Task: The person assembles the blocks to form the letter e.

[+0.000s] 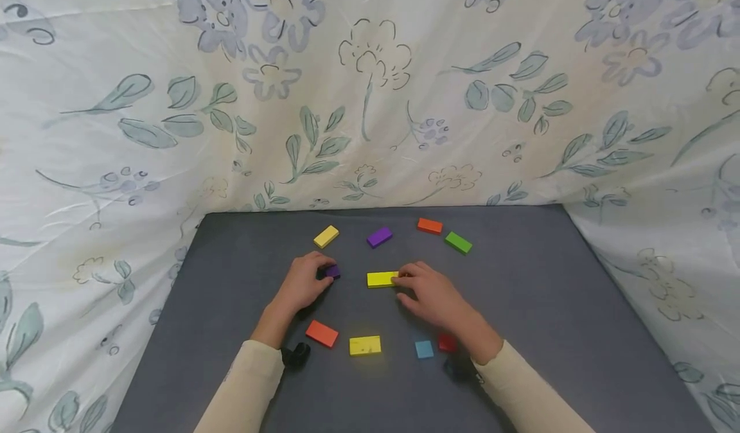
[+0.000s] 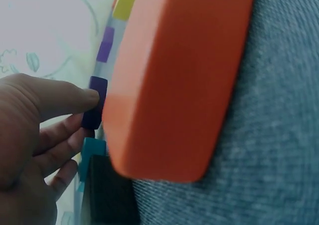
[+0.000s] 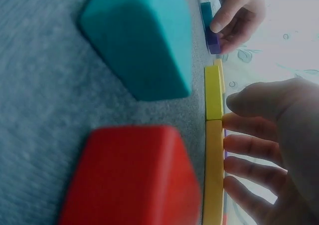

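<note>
My left hand (image 1: 300,284) pinches a dark purple block (image 1: 333,271), the thumb along its near side in the left wrist view. Beside it a teal block (image 2: 93,150) lies under the fingers, hidden from the head view. My right hand (image 1: 430,291) has its fingers loosely extended at the right end of a yellow block (image 1: 380,280). In the right wrist view, fingertips reach the edge of an orange-yellow block (image 3: 214,170) that meets the yellow one end to end. The right thumb stands apart from both.
Behind the hands lie a pale yellow block (image 1: 326,236), a purple block (image 1: 379,237), an orange block (image 1: 430,226) and a green block (image 1: 458,242). Nearer are a red-orange block (image 1: 322,334), a marked yellow block (image 1: 365,345), a light blue block (image 1: 424,349) and a red block (image 1: 447,342).
</note>
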`<state>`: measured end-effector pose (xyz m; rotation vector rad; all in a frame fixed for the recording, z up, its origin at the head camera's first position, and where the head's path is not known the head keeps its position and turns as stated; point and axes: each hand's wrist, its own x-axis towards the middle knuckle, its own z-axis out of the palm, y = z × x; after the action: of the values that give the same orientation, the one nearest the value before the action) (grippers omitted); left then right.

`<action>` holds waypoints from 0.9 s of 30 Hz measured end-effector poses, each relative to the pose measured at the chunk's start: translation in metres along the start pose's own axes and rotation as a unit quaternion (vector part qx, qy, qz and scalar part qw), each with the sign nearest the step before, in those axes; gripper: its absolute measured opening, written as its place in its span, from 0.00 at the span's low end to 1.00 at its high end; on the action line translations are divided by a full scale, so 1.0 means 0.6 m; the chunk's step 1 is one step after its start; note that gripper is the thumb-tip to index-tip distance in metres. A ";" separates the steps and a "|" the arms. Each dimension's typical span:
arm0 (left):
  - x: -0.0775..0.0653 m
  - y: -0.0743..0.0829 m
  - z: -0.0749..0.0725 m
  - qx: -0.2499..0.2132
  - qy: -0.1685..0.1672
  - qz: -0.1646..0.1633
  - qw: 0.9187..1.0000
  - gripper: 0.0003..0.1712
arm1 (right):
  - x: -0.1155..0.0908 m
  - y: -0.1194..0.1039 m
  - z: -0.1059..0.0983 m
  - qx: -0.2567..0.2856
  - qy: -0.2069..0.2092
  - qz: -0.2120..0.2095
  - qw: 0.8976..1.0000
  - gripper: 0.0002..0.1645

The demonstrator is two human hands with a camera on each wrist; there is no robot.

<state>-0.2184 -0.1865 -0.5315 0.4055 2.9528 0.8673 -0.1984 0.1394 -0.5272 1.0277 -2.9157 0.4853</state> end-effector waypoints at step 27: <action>0.001 0.028 -0.015 -0.067 -0.009 0.002 0.998 0.20 | 0.001 -0.007 -0.004 0.007 -0.014 0.010 1.000 0.23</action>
<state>-0.2158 -0.1775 -0.5146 0.4114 2.8556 1.0495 -0.1962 0.1365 -0.5238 1.0172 -2.9546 0.4971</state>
